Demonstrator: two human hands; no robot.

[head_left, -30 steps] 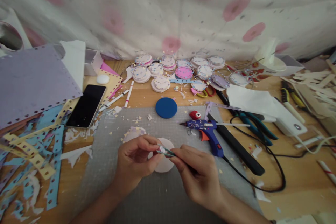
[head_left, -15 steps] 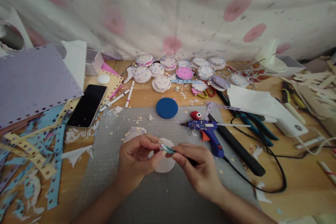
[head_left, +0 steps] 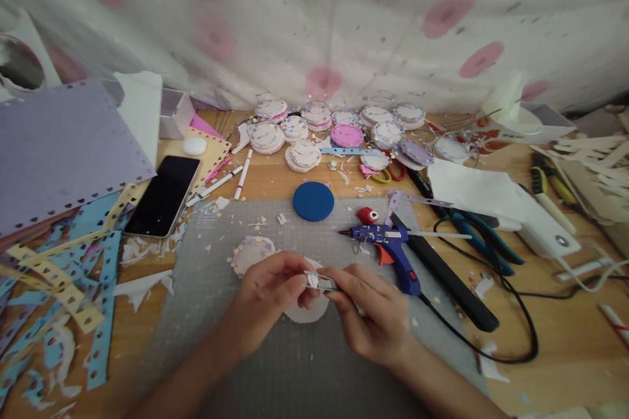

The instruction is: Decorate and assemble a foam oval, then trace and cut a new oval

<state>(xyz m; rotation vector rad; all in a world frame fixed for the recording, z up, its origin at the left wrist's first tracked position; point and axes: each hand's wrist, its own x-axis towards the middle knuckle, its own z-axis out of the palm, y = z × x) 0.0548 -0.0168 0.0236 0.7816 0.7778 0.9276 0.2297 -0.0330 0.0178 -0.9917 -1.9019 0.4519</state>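
Note:
Between the thumb and fingers of my left hand [head_left: 270, 294] is a small white piece [head_left: 312, 280], which looks like rolled or folded paper. My right hand [head_left: 371, 308] pinches a slim pair of tweezers [head_left: 328, 284], whose tips meet that piece. Directly below both hands lies a white paper disc [head_left: 308, 311], partly covered by my fingers. A second disc with a scalloped, speckled edge [head_left: 251, 255] rests just beyond my left hand.
On the grey cutting mat [head_left: 206, 327] lie a blue round pad [head_left: 313, 201] and a blue glue gun [head_left: 388, 241] with its cord. Decorated discs [head_left: 346, 135] line the back. A phone [head_left: 164, 196] and paper strips [head_left: 103, 294] are left; pliers [head_left: 484, 239] are right.
The tweezers' arms now show spread apart at the white piece, where they were pressed together before. My left hand has shifted slightly, uncovering more of the scalloped disc.

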